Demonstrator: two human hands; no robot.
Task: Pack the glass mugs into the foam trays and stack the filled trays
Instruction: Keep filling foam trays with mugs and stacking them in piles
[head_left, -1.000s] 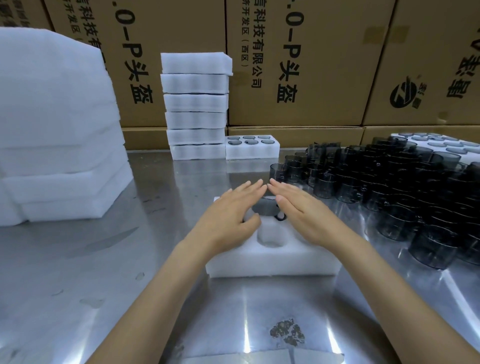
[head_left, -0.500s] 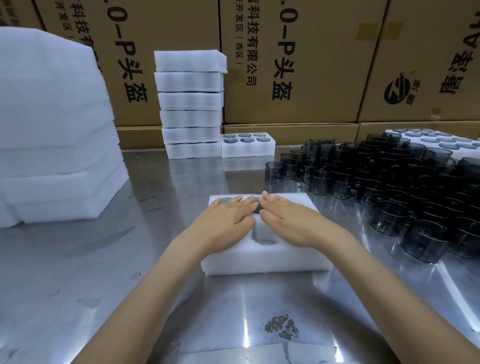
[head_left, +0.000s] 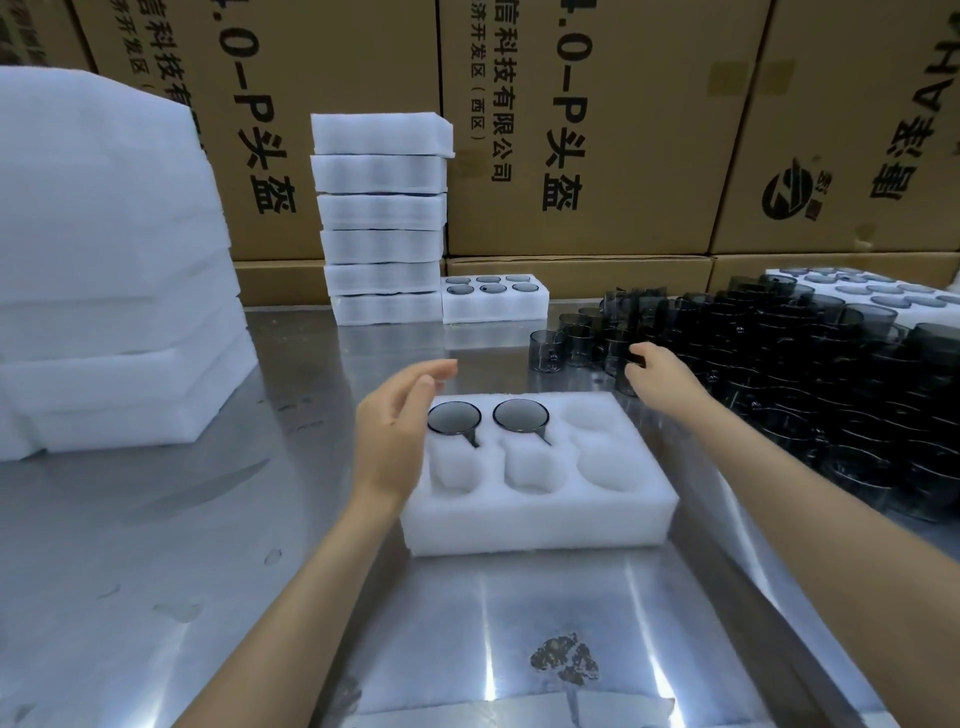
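A white foam tray (head_left: 540, 519) lies in the middle of the steel table. Two dark glass mugs (head_left: 453, 418) (head_left: 520, 414) sit in its back-left and back-middle pockets; the other pockets hold nothing. My left hand (head_left: 395, 426) hovers at the tray's left edge, fingers apart and holding nothing. My right hand (head_left: 660, 374) reaches into the near-left edge of a big cluster of loose glass mugs (head_left: 779, 364), fingers curled against one mug; whether it grips the mug is unclear.
A stack of foam trays (head_left: 382, 218) stands at the back, with one filled tray (head_left: 493, 306) beside it. A tall pile of foam (head_left: 104, 260) fills the left side. Cardboard boxes (head_left: 571, 130) wall the back. Another foam tray (head_left: 857, 291) lies behind the mugs.
Both hands have lifted off the tray's back pockets. My right hand has moved right to the loose mugs; my left hand has drawn back to the tray's left edge.
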